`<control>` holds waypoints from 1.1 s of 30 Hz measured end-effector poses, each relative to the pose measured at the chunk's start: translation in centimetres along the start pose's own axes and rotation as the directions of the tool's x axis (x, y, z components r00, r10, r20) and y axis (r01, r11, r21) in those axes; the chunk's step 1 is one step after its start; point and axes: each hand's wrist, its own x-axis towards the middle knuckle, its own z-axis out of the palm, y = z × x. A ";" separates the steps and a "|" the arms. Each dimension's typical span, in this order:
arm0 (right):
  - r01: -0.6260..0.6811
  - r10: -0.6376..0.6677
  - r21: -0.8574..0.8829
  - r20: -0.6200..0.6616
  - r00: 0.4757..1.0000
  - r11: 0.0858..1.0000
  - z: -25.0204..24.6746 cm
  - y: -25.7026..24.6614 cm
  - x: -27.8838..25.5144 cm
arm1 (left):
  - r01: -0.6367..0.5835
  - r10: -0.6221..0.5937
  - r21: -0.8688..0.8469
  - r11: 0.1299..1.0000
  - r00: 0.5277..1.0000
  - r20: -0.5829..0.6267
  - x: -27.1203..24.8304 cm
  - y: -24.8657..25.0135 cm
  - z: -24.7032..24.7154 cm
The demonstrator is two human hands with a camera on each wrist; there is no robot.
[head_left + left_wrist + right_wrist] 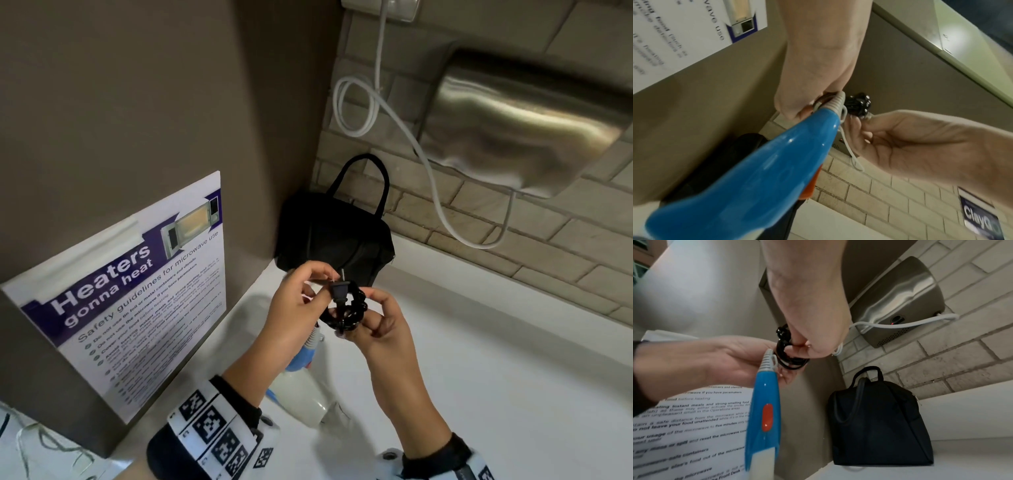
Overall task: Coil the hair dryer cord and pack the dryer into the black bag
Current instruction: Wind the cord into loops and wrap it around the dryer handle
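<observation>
Both hands hold the dryer's black cord (344,306), wound into a small coil, above the white counter; the plug (339,286) points up. My left hand (320,291) pinches the coil by the plug, and my right hand (359,320) grips its right side. The hair dryer (301,390), white-bodied with a blue handle (756,178) and an orange switch (767,417), sits below the hands, handle end up at the coil (858,104). The black bag (335,236) stands upright in the corner behind, apart from the hands, also in the right wrist view (879,423). The coil (789,353) lies between both hands there.
A steel hand dryer (520,126) is fixed to the brick wall at the right, with a white cable (356,102) looping down from a socket. A microwave safety poster (137,291) covers the grey panel at the left. The white counter (496,359) stretches to the right.
</observation>
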 end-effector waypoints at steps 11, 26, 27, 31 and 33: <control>0.023 -0.028 0.064 0.078 0.997 0.998 -0.5 0.4 -0.1 | -0.123 0.129 0.055 0.991 0.984 -0.124 -1.2 -0.3 1.1; -0.147 0.150 0.049 -0.061 0.987 0.988 -0.7 0.9 0.2 | -0.064 0.081 0.169 0.984 0.992 -0.095 -0.1 0.6 0.2; -0.158 0.161 0.047 -0.056 0.985 0.986 -0.8 0.9 0.1 | -0.042 0.058 0.162 0.986 0.993 -0.099 0.0 0.5 0.1; -0.217 0.219 0.055 -0.040 0.975 0.975 -1.1 1.4 -0.2 | 0.053 -0.053 -0.002 0.999 0.995 -0.079 0.1 -0.2 -0.2; -0.222 0.224 0.034 -0.043 0.974 0.974 -1.3 1.7 -0.3 | 0.081 -0.083 -0.035 0.996 0.995 -0.051 0.1 -0.2 0.0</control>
